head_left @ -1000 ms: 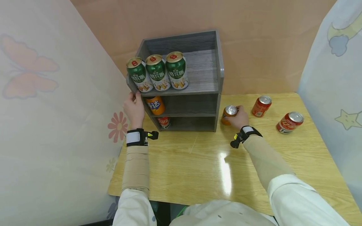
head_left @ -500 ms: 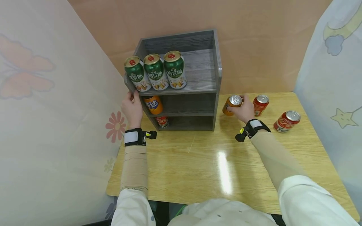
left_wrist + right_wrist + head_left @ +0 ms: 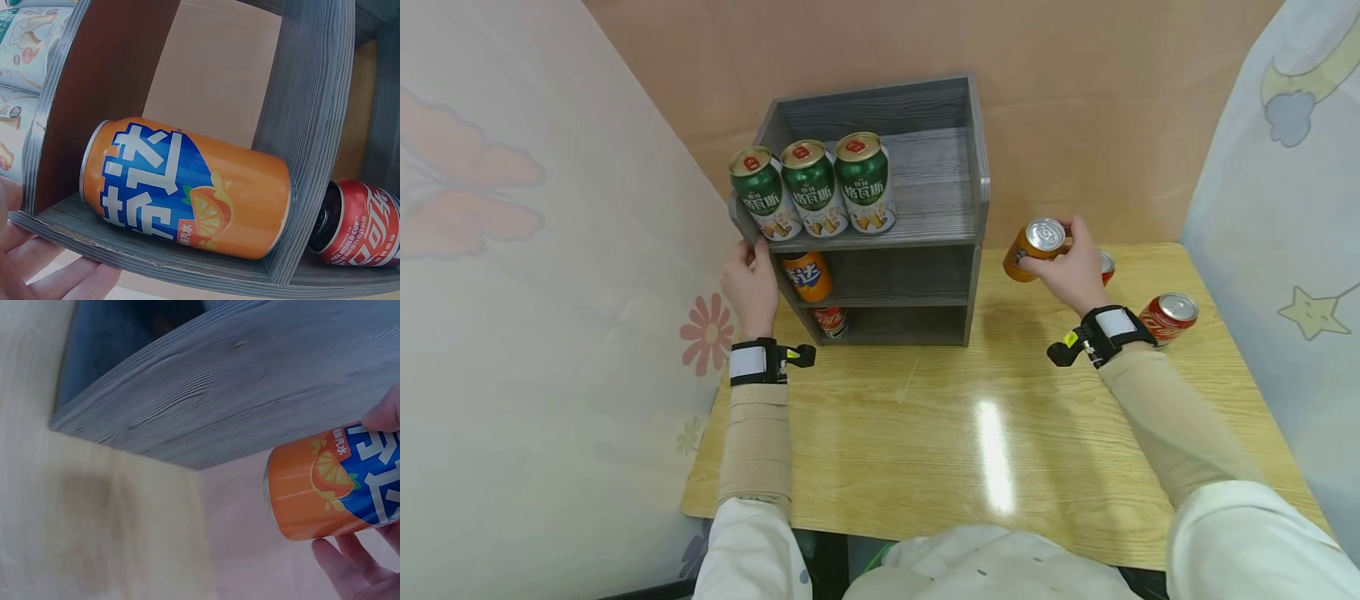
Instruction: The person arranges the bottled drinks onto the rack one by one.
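Note:
My right hand [image 3: 1074, 266] grips an orange soda can [image 3: 1032, 250] between thumb and fingers, raised above the table to the right of the shelf. In the right wrist view, the can [image 3: 331, 481] shows its blue label beside the shelf's grey side panel [image 3: 187, 394]. My left hand [image 3: 751, 292] holds the left side of the grey wooden shelf [image 3: 917, 242]; the left wrist view shows its fingers [image 3: 62, 269] at the panel's edge. Beside them an orange soda can [image 3: 187, 187] stands on the middle level, and a red cola can [image 3: 362, 222] on the bottom level.
Three green-and-white cans [image 3: 812, 187] stand in a row on the shelf's top level. A red can [image 3: 1107, 267], partly hidden by my right hand, and another red can [image 3: 1168, 317] stand on the wooden table [image 3: 910, 450]. Walls enclose the back and sides.
My right hand has lifted the orange soda can off the table and moved it up and slightly right. My left hand stays at the shelf's left side.

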Demonstrator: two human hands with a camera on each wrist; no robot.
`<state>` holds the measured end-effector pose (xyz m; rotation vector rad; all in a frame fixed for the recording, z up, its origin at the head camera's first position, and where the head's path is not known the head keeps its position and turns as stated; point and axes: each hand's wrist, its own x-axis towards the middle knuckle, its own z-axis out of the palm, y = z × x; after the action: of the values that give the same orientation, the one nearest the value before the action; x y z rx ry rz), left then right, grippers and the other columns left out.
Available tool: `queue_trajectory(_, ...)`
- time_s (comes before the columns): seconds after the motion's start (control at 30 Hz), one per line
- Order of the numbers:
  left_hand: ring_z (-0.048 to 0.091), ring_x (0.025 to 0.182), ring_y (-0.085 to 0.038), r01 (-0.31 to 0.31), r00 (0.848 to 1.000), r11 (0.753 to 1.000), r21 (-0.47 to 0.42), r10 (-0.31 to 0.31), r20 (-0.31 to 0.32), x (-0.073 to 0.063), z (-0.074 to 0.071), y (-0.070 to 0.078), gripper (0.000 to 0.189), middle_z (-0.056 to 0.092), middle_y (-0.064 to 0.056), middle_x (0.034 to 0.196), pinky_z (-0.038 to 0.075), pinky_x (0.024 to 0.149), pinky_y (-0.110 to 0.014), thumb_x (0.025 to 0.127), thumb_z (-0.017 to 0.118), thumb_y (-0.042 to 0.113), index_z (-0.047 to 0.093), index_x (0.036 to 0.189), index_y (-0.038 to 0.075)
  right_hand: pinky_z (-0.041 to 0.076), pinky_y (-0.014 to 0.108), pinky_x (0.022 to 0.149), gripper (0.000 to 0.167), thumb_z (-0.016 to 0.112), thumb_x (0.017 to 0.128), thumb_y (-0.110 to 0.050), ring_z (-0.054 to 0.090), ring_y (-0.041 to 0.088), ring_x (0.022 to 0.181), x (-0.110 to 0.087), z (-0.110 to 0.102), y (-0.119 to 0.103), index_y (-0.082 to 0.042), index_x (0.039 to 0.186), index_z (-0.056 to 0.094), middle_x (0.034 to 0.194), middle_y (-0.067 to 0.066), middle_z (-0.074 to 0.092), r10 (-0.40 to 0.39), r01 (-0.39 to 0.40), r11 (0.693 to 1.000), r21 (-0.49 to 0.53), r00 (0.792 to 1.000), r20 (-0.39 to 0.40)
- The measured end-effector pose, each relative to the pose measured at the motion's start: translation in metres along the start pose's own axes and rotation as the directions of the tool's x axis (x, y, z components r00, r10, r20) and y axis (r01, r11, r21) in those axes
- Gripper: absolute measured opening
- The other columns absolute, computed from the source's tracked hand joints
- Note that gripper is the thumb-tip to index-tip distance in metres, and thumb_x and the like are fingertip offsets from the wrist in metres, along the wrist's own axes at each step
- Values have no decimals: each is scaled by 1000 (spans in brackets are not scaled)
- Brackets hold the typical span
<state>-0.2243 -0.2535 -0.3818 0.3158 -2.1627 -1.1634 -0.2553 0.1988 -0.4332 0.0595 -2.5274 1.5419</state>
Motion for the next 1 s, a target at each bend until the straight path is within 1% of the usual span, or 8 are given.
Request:
queue_trajectory(0.13, 65, 116, -26, 8, 1000, 1000, -7, -8, 4, 0, 0, 0, 34, 73, -15, 115, 48, 101, -40, 106, 55, 29, 72, 102, -1, 44, 37, 81, 68, 80, 84, -23, 48, 24, 113, -3, -11, -17, -14, 141, 44, 134, 7, 51, -41, 41, 999, 3, 999, -25)
queue_trajectory(0.23, 65, 117, -25, 14, 1000, 1000, -6, -14, 6, 0, 0, -1, 34, 73, -14, 116, 48, 101, -39, 106, 55, 30, 72, 103, 0, 44, 34, 80, 67, 80, 83, -20, 48, 21, 108, -5, -18, -30, -15, 140, 46, 132, 4, 53, -81, 81, 997, 8, 996, -45)
queue_trajectory(0.4, 65, 116, -25, 7, 1000, 1000, 4, -7, 11, 0, 0, 0, 34, 73, -14, 115, 49, 100, -40, 106, 55, 29, 71, 102, 0, 47, 26, 79, 64, 79, 82, -10, 50, 17, 105, -12, -29, -54, -14, 138, 48, 130, -1, 53, -153, 157, 986, 53, 986, -70)
queue_trajectory(0.53, 65, 116, -25, 10, 1000, 1000, 0, -10, 12, 0, 0, 0, 34, 73, -14, 114, 49, 100, -40, 106, 55, 30, 72, 103, 0, 47, 24, 79, 63, 78, 81, -4, 52, 16, 106, -18, -37, -74, -14, 136, 50, 128, -5, 53, -196, 205, 973, 109, 977, -85)
queue_trajectory(0.73, 66, 115, -24, 6, 1000, 1000, 4, -6, 1, 1, 1, -1, 35, 73, -14, 114, 49, 100, -38, 106, 56, 30, 72, 103, -1, 52, 25, 83, 65, 77, 77, 6, 54, 21, 116, -29, -46, -105, -13, 134, 54, 129, 0, 56, -240, 257, 943, 211, 965, -102)
queue_trajectory(0.83, 65, 115, -24, 6, 1000, 1000, -3, -6, 2, 1, 1, -2, 35, 73, -14, 114, 49, 100, -39, 106, 56, 30, 72, 102, -1, 52, 29, 89, 66, 77, 76, 8, 54, 22, 119, -37, -50, -121, -13, 134, 55, 129, 3, 58, -269, 289, 928, 237, 957, -112)
queue_trajectory(0.93, 66, 115, -24, -2, 1000, 1000, -10, 2, 2, 1, 1, -2, 35, 73, -14, 114, 49, 99, -39, 106, 55, 30, 71, 101, -1, 50, 31, 91, 66, 77, 74, 10, 54, 24, 119, -45, -53, -135, -11, 133, 56, 128, 6, 59, -301, 324, 906, 273, 946, -123)
queue_trajectory(1.0, 66, 114, -24, -8, 1000, 1000, -16, 8, 1, 1, 1, -2, 35, 74, -14, 113, 49, 99, -39, 106, 56, 29, 71, 99, -1, 49, 30, 91, 66, 77, 72, 12, 54, 26, 118, -50, -55, -144, -9, 132, 57, 127, 10, 60, -324, 349, 883, 315, 937, -129)
